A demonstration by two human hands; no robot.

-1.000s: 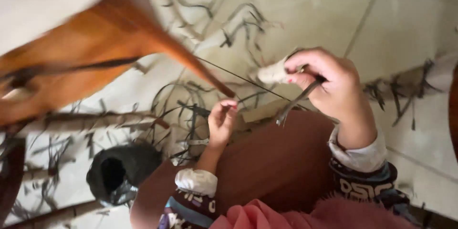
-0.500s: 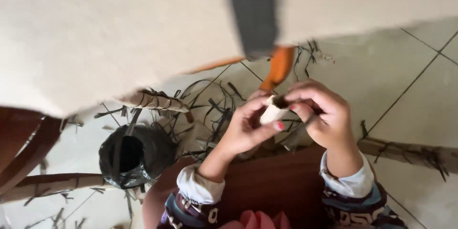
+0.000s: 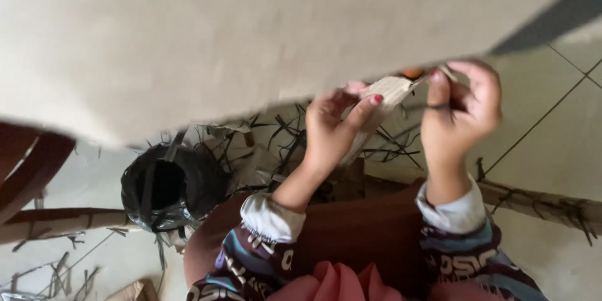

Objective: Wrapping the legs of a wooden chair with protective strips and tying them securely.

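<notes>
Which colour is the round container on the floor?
Black, seen in the head view: the round container, left of the left hand.

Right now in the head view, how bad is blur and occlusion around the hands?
Head view: a large beige surface, close and out of focus, blocks the upper half and cuts across the fingertips. Left hand and right hand are motion-smeared, so the pale strip they pinch lacks edge detail. Lighting is soft daylight with no glare. The black-lined container and tiled floor read somewhat sharper.

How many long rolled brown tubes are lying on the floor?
2 that show: one tube at far left beside the black bag-lined bin, one tube at right past the right hand. The pale sheet may hide more.
</notes>
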